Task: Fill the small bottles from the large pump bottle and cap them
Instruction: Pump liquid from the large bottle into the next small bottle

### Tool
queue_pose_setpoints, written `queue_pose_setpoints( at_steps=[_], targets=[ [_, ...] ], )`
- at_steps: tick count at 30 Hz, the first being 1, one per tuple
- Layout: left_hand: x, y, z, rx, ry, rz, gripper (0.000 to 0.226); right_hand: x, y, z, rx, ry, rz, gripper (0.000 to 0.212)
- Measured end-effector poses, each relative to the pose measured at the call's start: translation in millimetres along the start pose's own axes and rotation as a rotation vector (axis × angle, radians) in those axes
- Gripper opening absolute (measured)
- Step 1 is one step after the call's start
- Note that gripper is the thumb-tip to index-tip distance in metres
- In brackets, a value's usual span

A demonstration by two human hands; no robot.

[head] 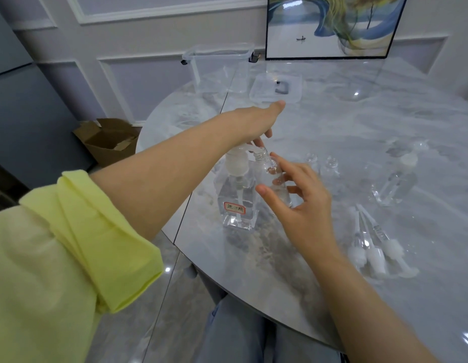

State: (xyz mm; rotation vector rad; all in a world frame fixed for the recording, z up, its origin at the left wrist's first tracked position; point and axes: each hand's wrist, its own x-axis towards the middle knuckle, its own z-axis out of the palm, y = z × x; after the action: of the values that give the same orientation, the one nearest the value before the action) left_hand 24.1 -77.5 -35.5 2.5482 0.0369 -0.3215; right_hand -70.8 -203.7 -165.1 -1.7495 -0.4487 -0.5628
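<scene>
Left hand [256,121] presses down on the white head of the large pump bottle [238,197], fingers bent over it. Right hand [301,203], fingers spread, steadies an uncapped small bottle [273,176] touching the nozzle. Surface [332,121] edge at 7 o'clock; open room at 12.

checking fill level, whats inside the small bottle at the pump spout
The small bottle looks clear, with its neck uncapped; the right hand covers its lower body, so any liquid level cannot be seen.
</scene>
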Motion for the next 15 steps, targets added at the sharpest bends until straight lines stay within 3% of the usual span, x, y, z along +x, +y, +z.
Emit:
queue_pose_setpoints(
  at_steps=[12, 15],
  targets=[
    [2.3, 2.2, -1.9, -0.059, 0.077, 0.010, 0.071, 0.4, 1.6, -1.7, -0.001, 0.027, -0.024, 0.055],
    [3.2, 0.1, -1.1, -0.033, 0.032, -0.020, 0.072, 0.9, 2.0, -1.1, -0.019, 0.014, -0.028, 0.056]
  ],
)
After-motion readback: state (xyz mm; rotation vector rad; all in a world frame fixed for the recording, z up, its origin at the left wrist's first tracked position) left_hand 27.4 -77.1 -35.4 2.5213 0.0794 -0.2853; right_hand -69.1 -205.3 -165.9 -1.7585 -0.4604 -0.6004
